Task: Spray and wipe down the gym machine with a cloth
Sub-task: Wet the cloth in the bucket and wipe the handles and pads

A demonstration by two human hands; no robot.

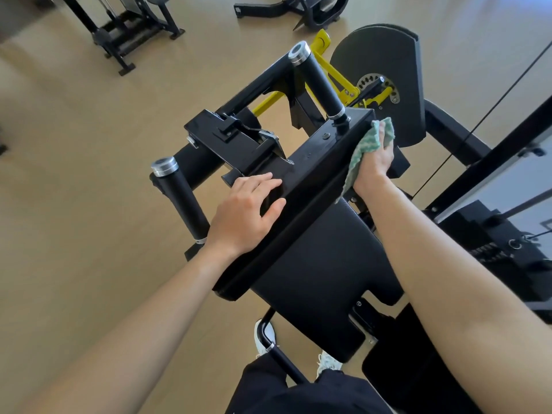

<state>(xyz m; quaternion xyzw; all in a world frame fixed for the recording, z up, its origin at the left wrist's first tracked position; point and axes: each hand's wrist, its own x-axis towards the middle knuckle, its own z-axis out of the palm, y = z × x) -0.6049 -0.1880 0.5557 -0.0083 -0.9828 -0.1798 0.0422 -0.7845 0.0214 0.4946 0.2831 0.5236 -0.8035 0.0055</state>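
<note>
A black gym machine fills the middle of the head view, with a glossy black crossbar (307, 174) running above a padded black seat back (316, 264). My left hand (245, 216) rests on the near part of the crossbar, fingers lying loosely over its top. My right hand (375, 162) grips a green and white patterned cloth (357, 162) and presses it against the crossbar's far right end. Two black handles with chrome caps stand up, one at the far end (318, 77) and one at the left (179, 198). No spray bottle is in view.
Yellow lever arms (337, 77) and a black round cam cover (385, 79) lie behind the crossbar. A weight stack frame (501, 234) with a cable stands on the right. Other black machines (128, 28) stand on the tan floor at the back. My shoes (263, 339) show below.
</note>
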